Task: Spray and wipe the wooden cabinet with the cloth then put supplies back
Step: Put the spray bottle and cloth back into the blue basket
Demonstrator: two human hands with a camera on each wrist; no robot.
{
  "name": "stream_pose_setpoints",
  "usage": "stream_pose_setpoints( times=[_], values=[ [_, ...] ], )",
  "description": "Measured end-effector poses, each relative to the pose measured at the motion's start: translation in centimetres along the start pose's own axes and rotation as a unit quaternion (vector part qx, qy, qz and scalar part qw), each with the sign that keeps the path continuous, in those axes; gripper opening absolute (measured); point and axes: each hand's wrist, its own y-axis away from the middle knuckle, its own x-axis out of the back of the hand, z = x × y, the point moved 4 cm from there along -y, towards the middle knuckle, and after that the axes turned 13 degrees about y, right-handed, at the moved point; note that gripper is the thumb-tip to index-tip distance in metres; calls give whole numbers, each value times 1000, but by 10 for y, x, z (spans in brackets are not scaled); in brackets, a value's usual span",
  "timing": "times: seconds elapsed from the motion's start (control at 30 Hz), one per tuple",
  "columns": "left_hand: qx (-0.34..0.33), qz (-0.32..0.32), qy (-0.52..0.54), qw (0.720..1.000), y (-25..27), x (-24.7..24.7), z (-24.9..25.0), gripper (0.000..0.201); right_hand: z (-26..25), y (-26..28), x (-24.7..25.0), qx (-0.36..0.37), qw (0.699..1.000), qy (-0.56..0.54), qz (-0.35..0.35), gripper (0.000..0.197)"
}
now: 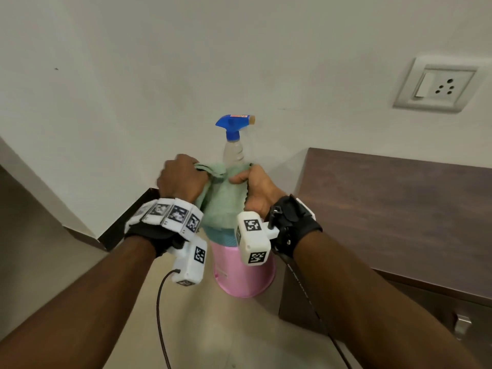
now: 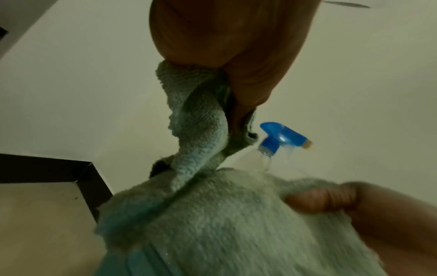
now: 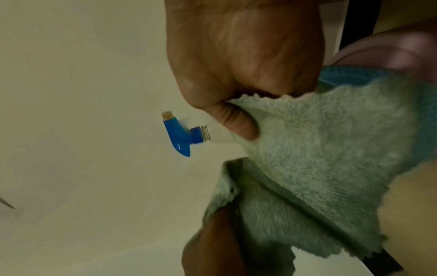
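A pale green cloth (image 1: 223, 201) hangs stretched between both hands above a pink bucket (image 1: 243, 272) on the floor. My left hand (image 1: 183, 175) grips the cloth's upper left corner; my right hand (image 1: 253, 182) pinches its upper right edge between thumb and fingers. A clear spray bottle (image 1: 234, 139) with a blue trigger head stands in the bucket behind the cloth, its lower body hidden. The wrist views show the cloth (image 2: 231, 220) (image 3: 319, 149), the bottle's blue head (image 2: 281, 138) (image 3: 179, 134), my left hand (image 2: 236, 61) and my right hand (image 3: 236, 74). The dark wooden cabinet (image 1: 399, 203) stands to the right.
A white wall is straight ahead, with a switch and socket plate (image 1: 436, 86) at upper right. A blue cloth (image 1: 221, 237) lies in the bucket's mouth. The cabinet's metal handle (image 1: 462, 326) shows at lower right. A dark skirting corner (image 1: 133, 217) is at left. Cables hang from both wrists.
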Motion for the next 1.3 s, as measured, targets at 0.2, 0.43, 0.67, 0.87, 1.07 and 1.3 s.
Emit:
stream_pose_setpoints(
  times=[0.2, 0.43, 0.67, 0.87, 1.07, 1.3],
  values=[
    [62, -53, -7, 997, 6, -24, 14, 70, 9, -10, -11, 35, 998, -50, 9, 36],
    [9, -60, 151, 987, -6, -24, -3, 84, 7, -28, -7, 46, 997, -54, -3, 66],
    [185, -246, 235, 922, -24, -41, -56, 75, -4, -29, 14, 26, 997, -60, 39, 45],
    [176, -190, 262, 930, -52, -45, -75, 43, -2, -41, 31, 0, 972, 181, 148, 55],
    [136, -173, 150, 964, -55, -51, -83, 25, 7, -89, 57, 31, 939, 262, 218, 80],
    [43, -108, 41, 992, -48, -50, -72, 29, -8, -20, 39, 21, 893, 316, 319, 41]
  ],
)
